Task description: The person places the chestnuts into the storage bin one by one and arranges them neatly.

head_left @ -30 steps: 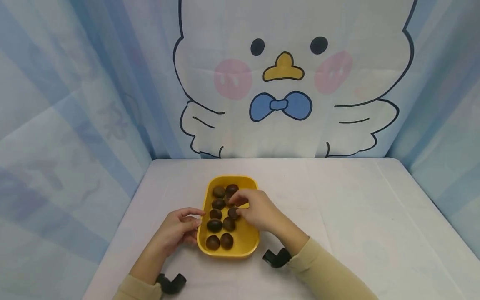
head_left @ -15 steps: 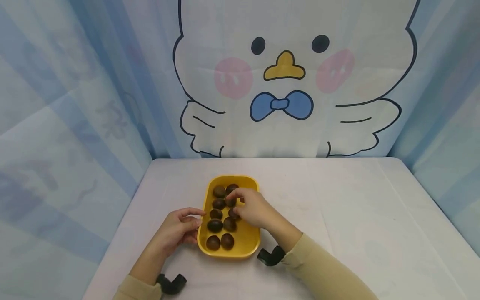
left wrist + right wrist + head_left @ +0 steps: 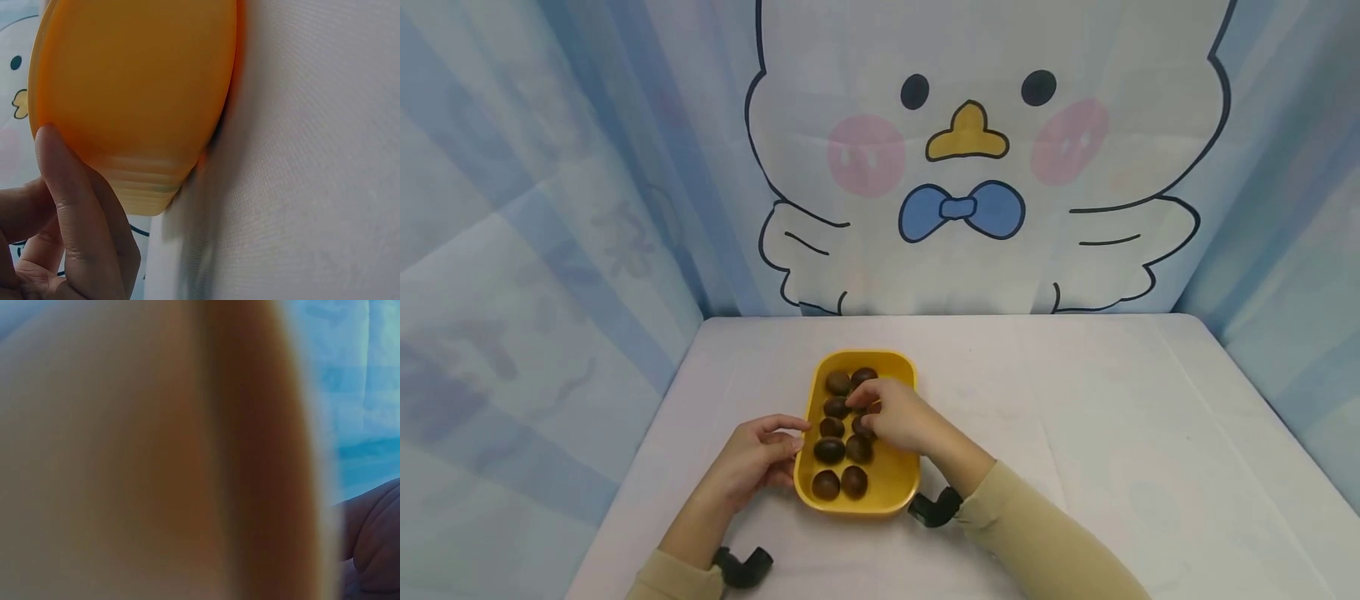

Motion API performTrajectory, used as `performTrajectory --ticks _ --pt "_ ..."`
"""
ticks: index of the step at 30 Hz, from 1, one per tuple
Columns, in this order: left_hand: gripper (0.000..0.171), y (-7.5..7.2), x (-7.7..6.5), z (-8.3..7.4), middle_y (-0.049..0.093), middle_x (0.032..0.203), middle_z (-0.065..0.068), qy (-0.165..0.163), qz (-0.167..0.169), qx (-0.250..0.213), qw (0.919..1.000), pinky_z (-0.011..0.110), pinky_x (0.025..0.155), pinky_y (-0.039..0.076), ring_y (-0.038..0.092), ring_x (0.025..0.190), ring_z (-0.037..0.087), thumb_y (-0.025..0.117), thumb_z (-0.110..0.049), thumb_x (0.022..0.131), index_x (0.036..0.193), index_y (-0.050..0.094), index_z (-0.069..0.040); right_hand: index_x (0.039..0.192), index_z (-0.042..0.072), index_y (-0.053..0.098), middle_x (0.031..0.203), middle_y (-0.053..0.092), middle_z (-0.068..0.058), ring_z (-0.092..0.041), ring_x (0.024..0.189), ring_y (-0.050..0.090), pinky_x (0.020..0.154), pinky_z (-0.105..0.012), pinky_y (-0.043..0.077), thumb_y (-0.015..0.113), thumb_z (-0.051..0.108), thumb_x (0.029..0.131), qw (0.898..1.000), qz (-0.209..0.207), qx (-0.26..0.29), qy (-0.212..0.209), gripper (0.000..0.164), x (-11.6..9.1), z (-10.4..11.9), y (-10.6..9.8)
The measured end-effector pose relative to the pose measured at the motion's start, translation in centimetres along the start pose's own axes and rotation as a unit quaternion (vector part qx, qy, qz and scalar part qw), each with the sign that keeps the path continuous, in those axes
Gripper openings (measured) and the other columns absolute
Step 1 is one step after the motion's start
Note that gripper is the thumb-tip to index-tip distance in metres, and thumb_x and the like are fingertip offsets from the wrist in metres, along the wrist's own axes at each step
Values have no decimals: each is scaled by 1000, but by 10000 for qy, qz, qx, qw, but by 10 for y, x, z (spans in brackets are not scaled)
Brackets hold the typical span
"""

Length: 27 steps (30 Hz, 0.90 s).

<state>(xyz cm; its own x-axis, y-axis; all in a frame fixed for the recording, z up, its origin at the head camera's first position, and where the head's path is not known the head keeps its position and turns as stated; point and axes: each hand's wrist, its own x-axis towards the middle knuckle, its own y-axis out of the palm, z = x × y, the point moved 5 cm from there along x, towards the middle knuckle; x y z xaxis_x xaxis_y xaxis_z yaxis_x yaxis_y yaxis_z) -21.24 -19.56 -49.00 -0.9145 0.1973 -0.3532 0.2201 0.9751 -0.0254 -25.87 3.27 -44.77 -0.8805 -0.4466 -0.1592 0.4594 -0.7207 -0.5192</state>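
Dark brown chestnuts (image 3: pixel 829 451) lie in two rough columns inside a yellow tray (image 3: pixel 891 492). My left hand (image 3: pixel 752 461) rests its fingertips against the tray's left side. In the left wrist view, a fingertip (image 3: pixel 53 140) touches the outer wall of the yellow tray (image 3: pixel 137 87). Over the upper middle of the tray, my right hand (image 3: pixel 904 414) reaches in from the right, its thumb and fingers bent round a chestnut of the right column, mostly hidden by the hand. The right wrist view is largely blocked by a blurred tan and brown surface.
The tray stands on a white-covered table (image 3: pixel 1075 433). A dark curved piece (image 3: pixel 742 567) sits at my left wrist, and another dark piece (image 3: pixel 936 507) at my right wrist. Behind the table hangs a curtain (image 3: pixel 962 275) printed with a cartoon bird.
My right hand has moved slightly to the left over the right column, and the chestnut by its thumb has shifted a little left. My left hand and the tray stay in place.
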Motion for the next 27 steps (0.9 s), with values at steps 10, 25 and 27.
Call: performTrajectory --ticks 10,25,27 --pt "40 3 -1 -3 78 89 5 26 -84 258 9996 30 62 65 70 67 15 69 -10 103 140 63 4 128 8 73 137 69 -13 -37 133 65 114 -54 56 60 -3 102 9995 44 273 -140 31 -5 -2 0" --pt "29 2 -2 -16 76 111 9 -318 -378 949 9943 32 69 67 70 85 18 70 -16 103 127 74 -3 134 6 69 143 66 -15 -38 137 64 106 -51 61 51 -3 106 9942 133 1058 -140 35 -10 2 -13" --pt "27 2 -2 -19 76 115 9 -330 -389 973 9939 33 70 67 70 87 18 69 -17 103 125 76 -3 136 5 68 145 66 -16 -39 139 62 107 -53 60 50 -4 105 9924 161 1212 -145 37 -11 3 -15"
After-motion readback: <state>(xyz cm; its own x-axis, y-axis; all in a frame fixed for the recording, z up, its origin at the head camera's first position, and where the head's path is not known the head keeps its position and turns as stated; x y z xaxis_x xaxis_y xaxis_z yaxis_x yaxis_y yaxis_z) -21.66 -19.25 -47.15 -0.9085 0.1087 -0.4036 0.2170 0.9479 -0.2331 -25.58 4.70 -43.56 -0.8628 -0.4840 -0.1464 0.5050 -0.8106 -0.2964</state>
